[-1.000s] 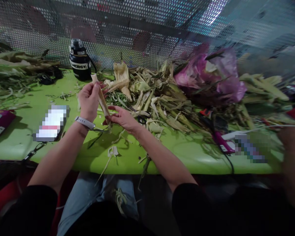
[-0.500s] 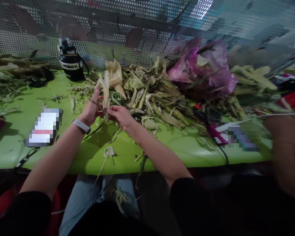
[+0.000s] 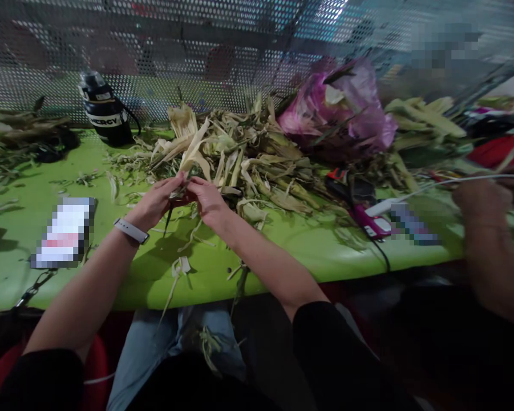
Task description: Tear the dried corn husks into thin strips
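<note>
A torn husk strip [image 3: 180,267] lies at the front edge of the counter [image 3: 319,245], its tail trailing over. Farther in, the left hand [image 3: 165,197] and right hand [image 3: 203,197] pinch the base of a corn husk [image 3: 194,157] from both sides, probably to keep it gathered while its leaves fan toward the back edge, clear of the fingers. The husk pile [image 3: 278,177] lies just beyond, seemingly for easy reach; the bottle [image 3: 105,114] stands behind, near the back edge.
</note>
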A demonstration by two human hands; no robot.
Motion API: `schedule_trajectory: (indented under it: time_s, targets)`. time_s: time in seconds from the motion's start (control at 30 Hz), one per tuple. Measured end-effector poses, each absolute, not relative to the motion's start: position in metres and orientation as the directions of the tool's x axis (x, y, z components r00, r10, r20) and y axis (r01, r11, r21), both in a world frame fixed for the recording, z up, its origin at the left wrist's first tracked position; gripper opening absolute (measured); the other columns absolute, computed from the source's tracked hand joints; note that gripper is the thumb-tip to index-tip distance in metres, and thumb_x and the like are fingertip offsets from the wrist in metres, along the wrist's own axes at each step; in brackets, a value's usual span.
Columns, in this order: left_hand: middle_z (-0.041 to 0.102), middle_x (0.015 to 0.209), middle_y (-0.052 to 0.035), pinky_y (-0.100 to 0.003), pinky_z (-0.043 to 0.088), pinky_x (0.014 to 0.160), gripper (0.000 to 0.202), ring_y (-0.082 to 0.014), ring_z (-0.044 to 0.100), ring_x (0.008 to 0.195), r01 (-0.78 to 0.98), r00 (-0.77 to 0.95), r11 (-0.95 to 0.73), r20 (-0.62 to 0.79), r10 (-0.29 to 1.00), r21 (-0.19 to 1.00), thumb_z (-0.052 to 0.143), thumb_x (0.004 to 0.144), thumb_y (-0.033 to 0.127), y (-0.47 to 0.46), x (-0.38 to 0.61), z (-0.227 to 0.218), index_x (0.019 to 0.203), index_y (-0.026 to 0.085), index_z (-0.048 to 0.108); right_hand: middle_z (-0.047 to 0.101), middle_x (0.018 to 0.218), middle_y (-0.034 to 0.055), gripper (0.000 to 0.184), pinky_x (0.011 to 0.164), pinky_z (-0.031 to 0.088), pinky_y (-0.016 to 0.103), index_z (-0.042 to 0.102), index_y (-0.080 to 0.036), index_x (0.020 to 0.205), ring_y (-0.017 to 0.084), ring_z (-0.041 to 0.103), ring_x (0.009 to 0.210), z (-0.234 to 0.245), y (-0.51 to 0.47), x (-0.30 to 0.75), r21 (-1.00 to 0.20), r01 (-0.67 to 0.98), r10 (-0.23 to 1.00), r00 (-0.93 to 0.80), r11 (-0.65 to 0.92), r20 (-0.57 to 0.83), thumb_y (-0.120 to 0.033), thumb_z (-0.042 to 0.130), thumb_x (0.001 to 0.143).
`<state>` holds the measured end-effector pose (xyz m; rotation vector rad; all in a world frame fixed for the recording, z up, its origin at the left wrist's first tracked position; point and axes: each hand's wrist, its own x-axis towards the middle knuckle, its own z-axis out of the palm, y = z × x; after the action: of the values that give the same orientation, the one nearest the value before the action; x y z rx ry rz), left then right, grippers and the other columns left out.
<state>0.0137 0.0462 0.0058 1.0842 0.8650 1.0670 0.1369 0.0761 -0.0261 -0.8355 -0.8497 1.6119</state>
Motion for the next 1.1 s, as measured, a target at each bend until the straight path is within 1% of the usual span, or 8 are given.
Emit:
schedule_trajectory:
  time_s: [0.2, 0.4, 0.47, 0.6, 0.67, 0.77, 0.93, 1.1]
  targets:
    - [0.060, 0.068, 0.0011, -0.022, 0.054, 0.070, 0.030, -0.0080, 0.057, 0.063, -0.178, 0.453, 0.148, -0.052, 0.890, 0.973, 0.085, 0.071, 0.035, 0.052, -0.002, 0.010, 0.082, 0.013, 0.068, 0.064, 0.070, -0.0041, 0.020, 0.064, 0.044, 0.027, 0.068, -0.022, 0.076, 0.011, 0.055, 0.065, -0.023, 0.075, 0.140, -0.831, -0.524, 0.976, -0.193, -0.186, -0.097, -0.031, 0.081, 0.065]
    - [0.065, 0.081, -0.0041, -0.025, 0.055, 0.072, 0.024, -0.0120, 0.061, 0.072, -0.095, 0.473, 0.164, -0.100, 0.875, 0.982, 0.080, 0.074, 0.027, 0.049, -0.007, 0.018, 0.088, 0.013, 0.067, 0.055, 0.061, -0.0047, 0.027, 0.066, 0.041, 0.029, 0.063, -0.022, 0.066, 0.012, 0.050, 0.063, -0.015, 0.068, 0.140, -0.832, -0.515, 0.973, -0.196, -0.206, -0.119, -0.038, 0.083, 0.061]
    - [0.057, 0.071, -0.0001, -0.020, 0.050, 0.060, 0.020, -0.0085, 0.053, 0.060, -0.117, 0.476, 0.189, -0.112, 0.873, 0.975, 0.077, 0.075, 0.024, 0.048, -0.005, 0.019, 0.086, 0.013, 0.065, 0.059, 0.066, -0.0039, 0.025, 0.072, 0.042, 0.030, 0.065, -0.022, 0.069, 0.014, 0.055, 0.070, -0.014, 0.067, 0.139, -0.838, -0.515, 0.981, -0.151, -0.181, -0.120, -0.037, 0.083, 0.060]
    - [0.035, 0.055, 0.0062, -0.016, 0.029, 0.040, 0.008, -0.0051, 0.029, 0.043, -0.149, 0.427, 0.273, -0.186, 0.885, 0.950, 0.064, 0.079, 0.017, 0.050, 0.000, 0.021, 0.074, 0.014, 0.058, 0.063, 0.073, -0.0037, 0.021, 0.082, 0.043, 0.032, 0.065, -0.023, 0.072, 0.015, 0.059, 0.082, -0.014, 0.067, 0.136, -0.827, -0.529, 0.981, -0.137, -0.190, -0.138, -0.033, 0.080, 0.062]
    - [0.027, 0.051, 0.0065, -0.017, 0.022, 0.036, 0.021, -0.0056, 0.022, 0.039, -0.164, 0.363, 0.294, -0.220, 0.905, 0.941, 0.054, 0.083, 0.020, 0.049, 0.004, 0.023, 0.063, 0.016, 0.049, 0.063, 0.072, -0.0042, 0.020, 0.083, 0.043, 0.032, 0.063, -0.023, 0.069, 0.015, 0.059, 0.082, -0.014, 0.066, 0.134, -0.808, -0.554, 0.978, -0.153, -0.202, -0.140, -0.032, 0.079, 0.064]
    - [0.024, 0.050, 0.0064, -0.018, 0.019, 0.036, 0.034, -0.0064, 0.020, 0.038, -0.227, 0.302, 0.270, -0.196, 0.933, 0.936, 0.043, 0.093, 0.031, 0.045, 0.012, 0.026, 0.062, 0.018, 0.045, 0.063, 0.073, -0.0045, 0.018, 0.083, 0.044, 0.031, 0.061, -0.023, 0.067, 0.015, 0.059, 0.082, -0.013, 0.065, 0.132, -0.767, -0.606, 0.977, -0.158, -0.210, -0.143, -0.029, 0.078, 0.067]
    - [0.025, 0.053, 0.0080, -0.017, 0.022, 0.040, 0.041, -0.0048, 0.022, 0.041, -0.226, 0.260, 0.148, -0.086, 0.962, 0.963, 0.054, 0.097, 0.040, 0.036, 0.025, 0.025, 0.065, 0.018, 0.041, 0.062, 0.072, -0.0047, 0.011, 0.084, 0.044, 0.030, 0.064, -0.023, 0.072, 0.014, 0.059, 0.084, -0.010, 0.063, 0.134, -0.713, -0.668, 0.977, -0.157, -0.214, -0.145, -0.025, 0.075, 0.071]
    - [0.030, 0.056, 0.0068, -0.019, 0.024, 0.042, 0.034, -0.0065, 0.026, 0.045, -0.129, 0.241, 0.002, 0.030, 0.970, 0.992, 0.060, 0.094, 0.041, 0.039, 0.029, 0.015, 0.072, 0.019, 0.047, 0.067, 0.079, -0.0031, 0.007, 0.086, 0.046, 0.030, 0.068, -0.023, 0.076, 0.014, 0.060, 0.089, -0.006, 0.061, 0.136, -0.685, -0.706, 0.982, -0.102, -0.182, -0.157, -0.021, 0.074, 0.072]
